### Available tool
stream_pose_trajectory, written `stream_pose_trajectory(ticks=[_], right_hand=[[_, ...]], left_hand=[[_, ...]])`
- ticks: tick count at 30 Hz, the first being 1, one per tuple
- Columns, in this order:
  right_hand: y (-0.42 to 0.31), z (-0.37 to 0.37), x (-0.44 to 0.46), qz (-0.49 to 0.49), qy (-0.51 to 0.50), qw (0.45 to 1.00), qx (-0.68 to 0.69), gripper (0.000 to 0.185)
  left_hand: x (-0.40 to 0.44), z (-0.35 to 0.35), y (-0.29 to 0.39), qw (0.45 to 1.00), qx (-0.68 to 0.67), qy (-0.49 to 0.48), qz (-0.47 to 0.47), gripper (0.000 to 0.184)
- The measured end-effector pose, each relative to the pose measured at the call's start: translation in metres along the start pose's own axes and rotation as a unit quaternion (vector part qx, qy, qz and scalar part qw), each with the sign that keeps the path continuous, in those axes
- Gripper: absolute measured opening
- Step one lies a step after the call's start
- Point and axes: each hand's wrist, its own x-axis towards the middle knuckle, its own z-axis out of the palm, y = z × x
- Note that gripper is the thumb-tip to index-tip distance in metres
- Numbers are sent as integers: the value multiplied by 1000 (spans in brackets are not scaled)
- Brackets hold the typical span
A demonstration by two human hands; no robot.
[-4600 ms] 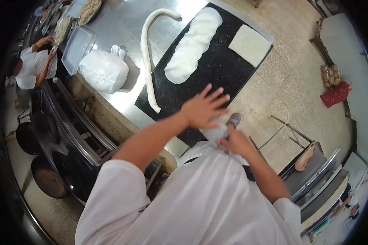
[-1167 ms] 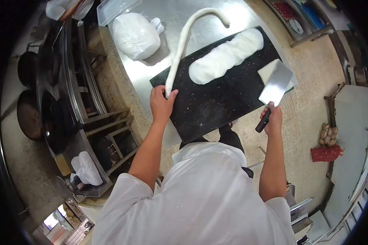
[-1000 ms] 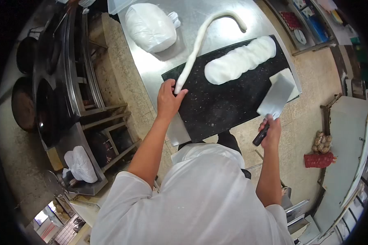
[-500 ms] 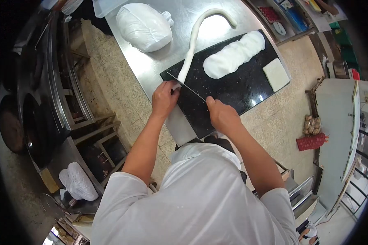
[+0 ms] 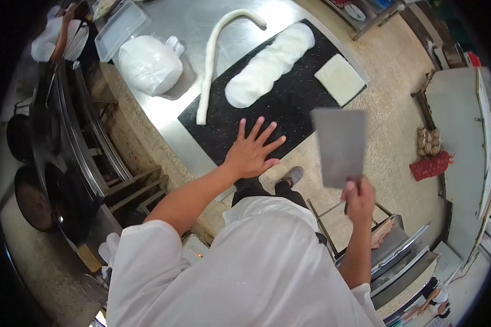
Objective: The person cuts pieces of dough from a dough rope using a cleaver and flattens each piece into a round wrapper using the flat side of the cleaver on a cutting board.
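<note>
Fingers spread, my left hand (image 5: 253,150) is over the near edge of a black speckled board (image 5: 292,111); whether anything lies under its palm is hidden. My right hand (image 5: 359,196) grips a cleaver (image 5: 341,144) by the handle, its broad blade raised beyond the board's right side. A long rope of white dough (image 5: 208,71) curves from the board's left end onto the steel table. Along the board's far side lies a row of overlapping thin white rounds (image 5: 270,62). At the right end is a square white pad or folded cloth (image 5: 340,80).
A full white plastic bag (image 5: 150,65) stands on the steel table (image 5: 172,117) beside a clear plastic tub (image 5: 123,30). Dark woks (image 5: 35,196) line the left counter. Another person (image 5: 65,35) is at upper left. A red net sack (image 5: 431,165) lies at right.
The cleaver has gone from the dough rope's near end up and right, its blade now face-on. My left hand has left the rope, moved right and spread open.
</note>
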Motion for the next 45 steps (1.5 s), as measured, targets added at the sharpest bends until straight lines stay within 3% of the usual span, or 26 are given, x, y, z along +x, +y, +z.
stream_pose_trajectory(ticks=[1, 3, 5, 7, 11, 13, 15, 17, 18, 20, 26, 29, 31, 32, 33, 34, 35, 36, 37, 39, 41, 43, 45], right_hand=[[1, -6, 13, -24, 47, 996, 70, 32], [7, 9, 68, -74, 133, 974, 171, 33], [35, 32, 132, -30, 177, 965, 191, 31], [42, 48, 171, 204, 108, 915, 331, 30], [41, 54, 145, 244, 111, 905, 329, 30], [29, 58, 102, 226, 9, 972, 57, 32], [26, 76, 57, 202, -132, 970, 17, 34], [67, 117, 21, -16, -202, 978, -55, 38], [64, 126, 19, -11, -201, 978, -54, 38], [54, 144, 24, 89, -234, 964, -92, 42], [30, 108, 103, 102, -228, 964, -91, 50], [18, 118, 84, 120, -174, 970, -122, 57], [61, 143, 31, 66, -191, 967, -157, 62], [78, 159, -5, 50, -168, 980, -95, 64], [87, 166, -17, 33, -141, 989, -33, 66], [67, 159, -4, 41, -141, 989, -33, 66], [46, 152, 1, 123, -149, 976, -104, 68], [24, 143, 7, 202, -159, 951, -173, 69], [16, 136, 16, 213, -158, 950, -168, 69], [6, 119, 56, 154, -168, 955, -190, 72], [-6, 110, 93, 159, -169, 953, -194, 71], [-11, 114, 93, 173, -180, 948, -196, 70], [6, 131, 70, 116, -119, 972, -167, 69]], left_hand=[[15, 0, 1, 998, -41, -56, -5, 70], [38, 3, 3, 998, -26, -54, 13, 71], [55, 4, 4, 999, -18, -39, 28, 69], [62, 5, 10, 998, 4, -43, 34, 69], [70, 1, 4, 998, -21, -58, 22, 69], [73, 0, -2, 979, -201, -30, -30, 68], [66, -12, -2, 986, -164, -6, -17, 70], [48, -6, -6, 977, -94, -78, 177, 72], [33, -1, -9, 974, -87, -93, 190, 72], [46, 9, -16, 971, -86, -66, 213, 72], [109, 10, -41, 970, -32, -26, 238, 73], [118, 10, -39, 977, -48, 13, 209, 74], [84, 5, -27, 950, -76, -71, 295, 74], [66, -8, -22, 926, -70, -134, 345, 72], [63, -3, -19, 926, -75, -138, 344, 72], [65, 6, -14, 920, -82, -128, 361, 71], [63, 14, -8, 912, -95, -121, 379, 70], [73, 14, -11, 922, -90, -104, 363, 70], [82, 13, -16, 918, -96, -112, 369, 70], [111, 7, -28, 938, -72, -76, 331, 71], [135, 2, -44, 942, -51, -62, 325, 71], [150, -1, -50, 946, -52, -23, 319, 71], [137, 4, -47, 947, -60, -18, 316, 71]])
